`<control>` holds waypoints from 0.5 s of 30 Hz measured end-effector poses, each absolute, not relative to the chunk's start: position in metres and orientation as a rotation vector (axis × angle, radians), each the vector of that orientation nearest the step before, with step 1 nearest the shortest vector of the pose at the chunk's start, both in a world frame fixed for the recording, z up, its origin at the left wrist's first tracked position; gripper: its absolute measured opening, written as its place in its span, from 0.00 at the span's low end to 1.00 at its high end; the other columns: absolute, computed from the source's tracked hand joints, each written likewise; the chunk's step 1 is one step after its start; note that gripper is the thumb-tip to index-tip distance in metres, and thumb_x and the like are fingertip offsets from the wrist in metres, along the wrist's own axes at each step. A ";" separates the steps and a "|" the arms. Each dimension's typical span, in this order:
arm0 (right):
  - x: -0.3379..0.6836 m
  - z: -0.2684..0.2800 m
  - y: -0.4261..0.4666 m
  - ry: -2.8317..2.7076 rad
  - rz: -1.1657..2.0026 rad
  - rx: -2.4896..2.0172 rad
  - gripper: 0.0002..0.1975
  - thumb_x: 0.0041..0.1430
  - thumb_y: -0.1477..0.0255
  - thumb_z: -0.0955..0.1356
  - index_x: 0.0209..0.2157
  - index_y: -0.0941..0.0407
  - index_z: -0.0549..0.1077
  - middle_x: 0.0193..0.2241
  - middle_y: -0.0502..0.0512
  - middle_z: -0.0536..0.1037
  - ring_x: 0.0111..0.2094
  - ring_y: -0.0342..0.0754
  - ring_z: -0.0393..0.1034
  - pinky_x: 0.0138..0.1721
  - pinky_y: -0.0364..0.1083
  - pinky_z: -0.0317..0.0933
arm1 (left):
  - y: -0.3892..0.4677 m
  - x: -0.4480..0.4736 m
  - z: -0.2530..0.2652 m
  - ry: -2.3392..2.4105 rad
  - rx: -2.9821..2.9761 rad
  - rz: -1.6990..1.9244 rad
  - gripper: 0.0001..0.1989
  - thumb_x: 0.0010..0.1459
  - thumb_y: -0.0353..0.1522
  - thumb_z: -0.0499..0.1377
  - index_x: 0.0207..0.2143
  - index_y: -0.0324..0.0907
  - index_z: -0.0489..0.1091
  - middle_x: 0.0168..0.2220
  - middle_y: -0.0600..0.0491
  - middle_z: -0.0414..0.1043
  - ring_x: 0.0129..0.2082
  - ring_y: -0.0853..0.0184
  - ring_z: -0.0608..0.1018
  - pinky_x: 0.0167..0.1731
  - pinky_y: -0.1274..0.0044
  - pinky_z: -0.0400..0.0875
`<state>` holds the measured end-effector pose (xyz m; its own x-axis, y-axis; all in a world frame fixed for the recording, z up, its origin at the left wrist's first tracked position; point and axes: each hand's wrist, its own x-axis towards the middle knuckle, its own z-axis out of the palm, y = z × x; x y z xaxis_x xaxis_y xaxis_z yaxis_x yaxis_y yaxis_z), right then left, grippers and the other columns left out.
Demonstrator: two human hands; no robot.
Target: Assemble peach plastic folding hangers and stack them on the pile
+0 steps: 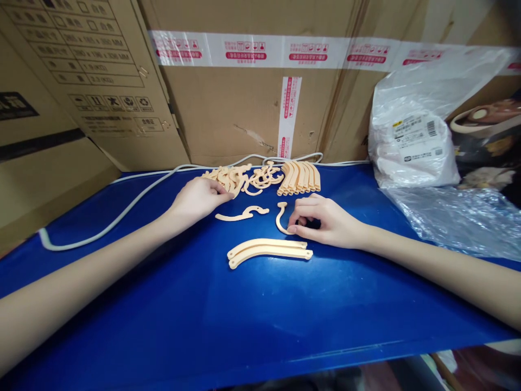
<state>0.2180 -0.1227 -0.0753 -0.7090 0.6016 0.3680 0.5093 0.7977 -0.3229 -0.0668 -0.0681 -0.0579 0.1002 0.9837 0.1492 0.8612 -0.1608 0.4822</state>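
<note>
My left hand [199, 199] is at a pile of small curved cream pieces [228, 177], its thumb and fingers pinched on one at the pile's near edge. My right hand [323, 221] has thumb and fingertips closed on the lower end of a cream hook-shaped piece [280, 218] with a flat round end. Between my hands lies a wavy cream piece [240, 216] with a curled end. Nearer to me, two long curved cream bars [266, 251] with holes at their ends rest side by side.
A row of stacked curved bars [301, 177] and a heap of small hooks [264, 176] lie at the back of the blue table [260, 320]. Cardboard boxes [228, 103] stand behind. A white cable [109, 231] runs along the left. A plastic-wrapped bundle [413, 146] sits at the right.
</note>
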 end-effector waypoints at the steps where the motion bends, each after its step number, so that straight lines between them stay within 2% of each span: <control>1: 0.218 -0.075 -0.123 -2.525 0.272 -0.829 0.10 0.64 0.66 0.66 0.32 0.57 0.75 0.26 0.48 0.72 0.27 0.41 0.64 0.37 0.45 0.54 | -0.068 -0.067 -0.057 1.823 2.083 0.664 0.17 0.46 0.47 0.62 0.25 0.42 0.76 0.20 0.54 0.72 0.23 0.65 0.71 0.22 0.77 0.56; 6: 0.219 -0.077 -0.121 -2.523 0.263 -0.828 0.10 0.64 0.66 0.66 0.32 0.56 0.74 0.26 0.48 0.72 0.27 0.41 0.64 0.37 0.45 0.55 | -0.085 -0.074 -0.046 1.712 1.870 0.886 0.19 0.43 0.46 0.64 0.29 0.40 0.75 0.23 0.54 0.73 0.22 0.68 0.68 0.24 0.78 0.56; 11: 0.216 -0.080 -0.120 -2.484 0.206 -0.842 0.09 0.65 0.68 0.65 0.32 0.56 0.73 0.25 0.49 0.72 0.29 0.43 0.65 0.37 0.45 0.56 | -0.111 -0.087 -0.041 1.668 1.921 0.819 0.20 0.41 0.49 0.63 0.28 0.42 0.75 0.12 0.61 0.51 0.17 0.72 0.55 0.22 0.77 0.48; 15: 0.213 -0.081 -0.122 -2.438 0.097 -0.863 0.06 0.64 0.71 0.65 0.36 0.57 0.73 0.26 0.50 0.72 0.30 0.45 0.67 0.36 0.45 0.58 | -0.119 -0.090 -0.037 1.653 1.955 0.753 0.20 0.42 0.50 0.61 0.27 0.43 0.76 0.13 0.60 0.49 0.17 0.72 0.52 0.21 0.76 0.45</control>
